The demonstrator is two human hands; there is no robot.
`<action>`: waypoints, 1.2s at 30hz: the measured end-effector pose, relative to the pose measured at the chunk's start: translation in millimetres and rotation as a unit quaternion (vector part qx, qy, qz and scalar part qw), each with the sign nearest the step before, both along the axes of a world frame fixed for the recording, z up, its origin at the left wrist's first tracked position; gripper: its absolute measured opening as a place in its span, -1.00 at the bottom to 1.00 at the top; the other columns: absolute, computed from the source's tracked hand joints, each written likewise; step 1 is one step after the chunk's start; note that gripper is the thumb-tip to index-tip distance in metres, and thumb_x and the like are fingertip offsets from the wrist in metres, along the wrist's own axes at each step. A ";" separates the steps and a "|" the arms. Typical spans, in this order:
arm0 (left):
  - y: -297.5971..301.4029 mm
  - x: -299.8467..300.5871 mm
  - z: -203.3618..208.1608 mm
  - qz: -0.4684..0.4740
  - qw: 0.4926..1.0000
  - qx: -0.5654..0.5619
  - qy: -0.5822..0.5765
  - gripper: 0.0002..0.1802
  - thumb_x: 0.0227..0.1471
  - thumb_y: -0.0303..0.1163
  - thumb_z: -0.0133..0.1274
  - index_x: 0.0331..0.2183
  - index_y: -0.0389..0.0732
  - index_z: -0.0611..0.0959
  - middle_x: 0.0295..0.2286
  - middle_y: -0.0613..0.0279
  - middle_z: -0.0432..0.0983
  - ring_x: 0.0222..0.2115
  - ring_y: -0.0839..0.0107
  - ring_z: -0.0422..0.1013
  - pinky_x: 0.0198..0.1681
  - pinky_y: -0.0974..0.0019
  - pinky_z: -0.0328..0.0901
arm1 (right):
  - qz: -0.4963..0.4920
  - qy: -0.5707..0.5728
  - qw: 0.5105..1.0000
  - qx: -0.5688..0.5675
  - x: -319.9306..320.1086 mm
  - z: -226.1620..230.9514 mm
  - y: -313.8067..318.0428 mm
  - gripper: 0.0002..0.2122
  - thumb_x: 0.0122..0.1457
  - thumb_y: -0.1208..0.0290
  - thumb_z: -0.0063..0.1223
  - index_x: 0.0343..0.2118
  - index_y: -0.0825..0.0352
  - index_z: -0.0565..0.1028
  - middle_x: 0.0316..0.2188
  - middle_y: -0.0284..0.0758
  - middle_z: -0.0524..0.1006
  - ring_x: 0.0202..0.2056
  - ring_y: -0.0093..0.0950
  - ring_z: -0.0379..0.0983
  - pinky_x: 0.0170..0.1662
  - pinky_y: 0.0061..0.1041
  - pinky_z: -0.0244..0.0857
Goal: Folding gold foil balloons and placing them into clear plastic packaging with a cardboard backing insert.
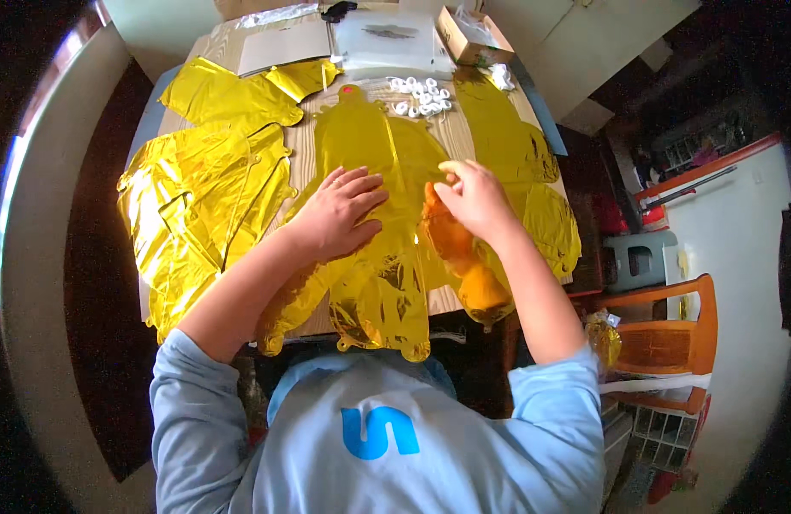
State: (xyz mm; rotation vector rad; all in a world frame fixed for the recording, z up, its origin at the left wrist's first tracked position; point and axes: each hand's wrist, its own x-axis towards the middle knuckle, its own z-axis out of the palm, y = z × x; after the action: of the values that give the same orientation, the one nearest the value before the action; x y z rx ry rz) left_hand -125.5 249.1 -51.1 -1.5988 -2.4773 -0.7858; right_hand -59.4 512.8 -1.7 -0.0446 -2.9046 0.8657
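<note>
A flat gold foil balloon point(370, 141) with a red spot at its far tip lies in front of me, its near lobes reaching over the table's front edge. Palm down, my left hand point(337, 210) rests on its left part with the fingers stretched out. My right hand point(477, 201) is at the balloon's right edge, thumb and forefinger curled in a pinch. Whether foil or something smaller is between those fingertips, I cannot make out. Under my right wrist, a lobe of foil shows orange reflections.
Crumpled gold foil sheets point(203, 184) lie at the left, more gold foil point(507, 128) at the right. Beyond are several small white rolls point(423, 96), a clear plastic bag point(387, 43), a grey board point(284, 44) and an open cardboard box point(471, 38). A wooden chair point(704, 334) stands at right.
</note>
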 end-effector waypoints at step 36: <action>8.6 1.4 -4.5 0.007 0.997 0.071 -0.023 -0.46 -0.02 -0.26 0.23 0.00 -0.26 0.55 0.08 -0.11 0.38 0.19 -0.09 0.23 0.27 -0.13 0.10 | 0.235 0.073 0.955 0.165 -19.5 -52.0 -15.7 -0.47 0.27 0.24 -0.05 0.29 0.26 0.28 0.37 -0.28 0.16 0.38 -0.20 -0.01 0.41 -0.13 -0.16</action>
State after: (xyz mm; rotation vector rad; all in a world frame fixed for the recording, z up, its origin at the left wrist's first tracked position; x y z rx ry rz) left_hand -124.1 257.7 -55.6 -1.5302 -2.3998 -0.9836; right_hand -78.8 497.1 -53.7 0.7300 -2.9103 0.3891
